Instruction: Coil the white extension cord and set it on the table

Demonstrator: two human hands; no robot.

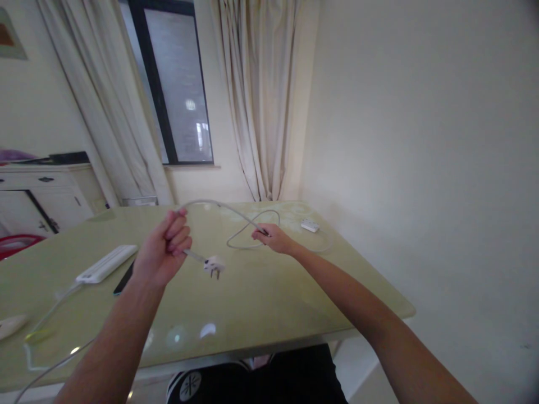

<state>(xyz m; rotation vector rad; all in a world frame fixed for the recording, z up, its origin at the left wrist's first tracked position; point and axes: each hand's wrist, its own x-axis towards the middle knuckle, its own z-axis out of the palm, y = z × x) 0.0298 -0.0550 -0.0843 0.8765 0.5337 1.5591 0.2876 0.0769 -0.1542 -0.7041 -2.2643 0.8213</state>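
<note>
My left hand [162,247] is closed in a fist around a grey-white power cord [217,203], raised above the table. Below that fist hangs the cord's white plug [214,265], its metal prongs pointing down. From the fist the cord arcs across to my right hand [272,238], whose fingers are closed on it too. Beyond my right hand a loose loop of cord lies on the table. A small white power strip [310,225] rests near the far right edge, with a cord trailing from it past my right wrist.
The pale green glossy table [261,303] spans the view. On its left lie a longer white power strip [107,264], a dark phone-like object [125,279], and a white object [12,325] at the edge. A wall stands close on the right; curtains [261,101] hang behind.
</note>
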